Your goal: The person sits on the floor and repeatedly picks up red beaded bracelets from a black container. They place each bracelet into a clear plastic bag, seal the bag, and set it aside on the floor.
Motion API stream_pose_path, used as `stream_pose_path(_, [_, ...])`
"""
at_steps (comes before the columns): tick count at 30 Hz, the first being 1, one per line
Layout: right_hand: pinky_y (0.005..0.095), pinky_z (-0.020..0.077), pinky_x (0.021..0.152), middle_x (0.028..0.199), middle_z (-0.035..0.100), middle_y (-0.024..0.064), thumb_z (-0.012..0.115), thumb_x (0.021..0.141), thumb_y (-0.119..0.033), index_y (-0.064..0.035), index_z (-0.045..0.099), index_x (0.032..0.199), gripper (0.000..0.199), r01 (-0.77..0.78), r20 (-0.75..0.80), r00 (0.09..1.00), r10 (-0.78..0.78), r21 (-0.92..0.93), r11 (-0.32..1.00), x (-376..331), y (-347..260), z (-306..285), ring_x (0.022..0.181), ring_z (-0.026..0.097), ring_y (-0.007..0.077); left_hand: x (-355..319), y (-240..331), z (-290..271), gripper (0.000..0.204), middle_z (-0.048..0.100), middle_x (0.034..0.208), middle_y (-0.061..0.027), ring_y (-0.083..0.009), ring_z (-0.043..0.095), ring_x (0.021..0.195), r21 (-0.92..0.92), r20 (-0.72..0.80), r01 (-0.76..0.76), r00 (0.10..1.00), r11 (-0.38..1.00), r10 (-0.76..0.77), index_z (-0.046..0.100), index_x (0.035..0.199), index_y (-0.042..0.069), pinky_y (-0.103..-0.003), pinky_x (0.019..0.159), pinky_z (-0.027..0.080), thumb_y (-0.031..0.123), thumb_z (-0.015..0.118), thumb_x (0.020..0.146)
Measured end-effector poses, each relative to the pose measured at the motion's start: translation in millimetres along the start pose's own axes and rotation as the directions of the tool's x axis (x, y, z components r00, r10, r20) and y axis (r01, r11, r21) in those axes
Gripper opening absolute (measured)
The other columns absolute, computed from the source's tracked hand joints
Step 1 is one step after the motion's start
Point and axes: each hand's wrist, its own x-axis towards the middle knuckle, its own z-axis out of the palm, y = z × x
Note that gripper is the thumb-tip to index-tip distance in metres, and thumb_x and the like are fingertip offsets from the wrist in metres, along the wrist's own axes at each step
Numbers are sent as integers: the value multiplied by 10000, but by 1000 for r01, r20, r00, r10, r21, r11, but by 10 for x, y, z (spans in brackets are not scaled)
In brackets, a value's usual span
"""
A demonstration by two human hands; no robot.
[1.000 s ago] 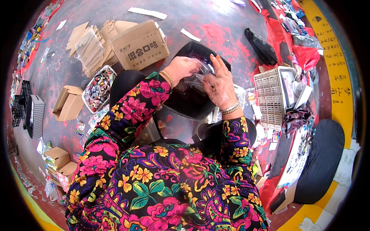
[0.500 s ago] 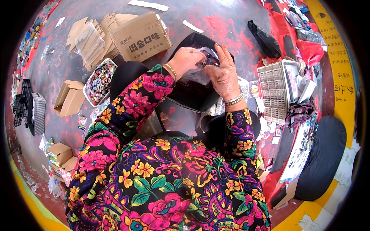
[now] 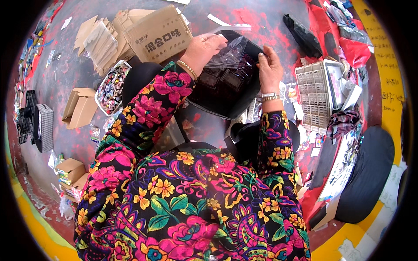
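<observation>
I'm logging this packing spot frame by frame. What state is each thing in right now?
Clear plastic bag: held up between both hands, above the tray.
Left hand: gripping the bag's left edge.
Right hand: pinching the bag's right edge.
Black tray: open, holding dark containers.
Printed carton: closed, lying tilted.
Small brown box: open.

Sleeves (image 3: 143,113) – floral pink, yellow; tray (image 3: 226,93) – black; bag (image 3: 228,54) clear.

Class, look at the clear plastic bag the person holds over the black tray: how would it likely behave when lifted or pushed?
The clear, crinkled plastic bag probably flops: it sags and creases between the left hand and right hand. It looks thin, so likely very light. Its glossy film may slip, so pinching an edge seems wise.
</observation>
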Motion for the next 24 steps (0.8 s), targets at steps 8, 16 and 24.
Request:
stream_pose_path(8, [331, 490, 756, 832, 662, 128, 548, 709, -122, -95, 703, 822, 194, 26, 407, 887, 218, -516, 856, -427, 1628, 489, 798, 641, 269, -128, 146, -11, 252, 620, 1024, -115, -192, 592, 976, -206, 10, 5, 1000, 978, -4, 572, 1015, -7, -300, 877, 439, 202, 474, 913])
stream_pose_path(16, [390, 448, 899, 1244, 499, 106, 487, 801, -89, -143, 556, 1164, 373, 582, 850, 237, 470, -512, 632, -1461, 1639, 960, 1129, 505, 281, -347, 420, 115, 263, 611, 1039, -139, -216, 579, 1002, -196, -194, -33, 981, 980, -5, 550, 1034, -34, -308, 899, 432, 183, 455, 919])
stream_pose_path(24, [420, 369, 966, 1420, 313, 65, 415, 851, -96, -177, 365, 1347, 505, 620, 838, 75, 541, -464, 633, -1447, 1558, 1299, 1245, 404, 251, -539, 584, 186, 261, 615, 1037, -142, -219, 572, 1015, -336, -355, -65, 933, 940, -62, 557, 1049, -25, -335, 926, 418, 170, 440, 921])
